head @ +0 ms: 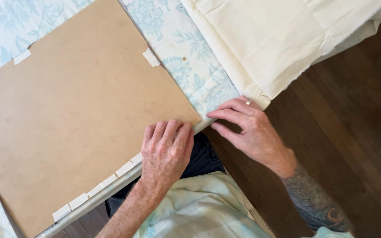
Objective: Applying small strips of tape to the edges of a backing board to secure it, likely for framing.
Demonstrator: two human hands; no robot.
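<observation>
A large brown hardboard panel [76, 105] lies flat on pale blue floral fabric [190, 66]. Short strips of white tape [124, 169] run along its near edge and sit at other edges. My left hand [166, 152] presses flat on the board's near right corner, fingers together over the edge. My right hand [248, 130] rests just right of that corner, its fingertips pinching the floral fabric at the table's edge. A ring shows on one finger.
Folded cream cloth [270, 39] lies at the top right, overhanging the table. Dark wooden floor [353, 123] fills the right side. The table's edge [111, 189] runs diagonally along the bottom left. My pale green shirt and dark trousers show below.
</observation>
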